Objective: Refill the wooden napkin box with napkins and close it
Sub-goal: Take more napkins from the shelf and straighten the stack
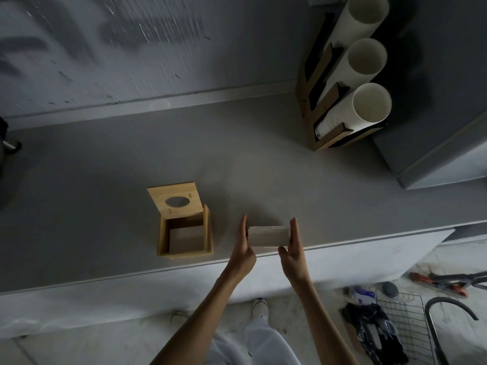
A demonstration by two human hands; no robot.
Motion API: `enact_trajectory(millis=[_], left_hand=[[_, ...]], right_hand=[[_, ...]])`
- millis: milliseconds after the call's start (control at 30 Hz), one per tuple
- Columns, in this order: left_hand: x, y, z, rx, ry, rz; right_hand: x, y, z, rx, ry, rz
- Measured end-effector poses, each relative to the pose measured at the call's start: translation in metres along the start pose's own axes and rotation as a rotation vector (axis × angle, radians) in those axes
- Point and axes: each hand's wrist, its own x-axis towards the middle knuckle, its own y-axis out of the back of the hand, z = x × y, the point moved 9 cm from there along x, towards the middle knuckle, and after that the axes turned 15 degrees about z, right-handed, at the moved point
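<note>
The wooden napkin box [184,234] stands open on the grey counter, its inside empty. Its lid [175,200], with an oval hole, is tipped back at the far side. To the right of the box, near the counter's front edge, a stack of pale napkins [268,236] is held between my two hands. My left hand [243,246] presses flat against the stack's left end with straight fingers. My right hand [293,248] presses flat against the right end, thumb under the front.
A wooden rack with three stacks of white paper cups [353,83] leans at the back right. A grey cabinet [442,154] stands at the right. On the floor lie a wire basket [403,320], tools and bags. The counter's front edge [131,275] runs below the box.
</note>
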Motion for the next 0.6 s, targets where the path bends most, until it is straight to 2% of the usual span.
enact_trajectory(millis=[100, 233, 467, 600], left_hand=[[0.000, 0.000, -0.002, 0.056, -0.035, -0.009], [0.002, 0.004, -0.006, -0.005, -0.068, 0.007], [0.002, 0.022, -0.001, -0.271, 0.116, 0.006], [-0.007, 0.024, -0.002, -0.311, 0.226, -0.031]], right_hand=[[-0.001, -0.002, 0.002, -0.009, 0.019, -0.014], [0.004, 0.009, 0.001, -0.010, -0.010, 0.043], [0.010, 0.037, -0.009, 0.060, -0.081, 0.073], [0.005, 0.042, -0.022, 0.130, -0.125, 0.009]])
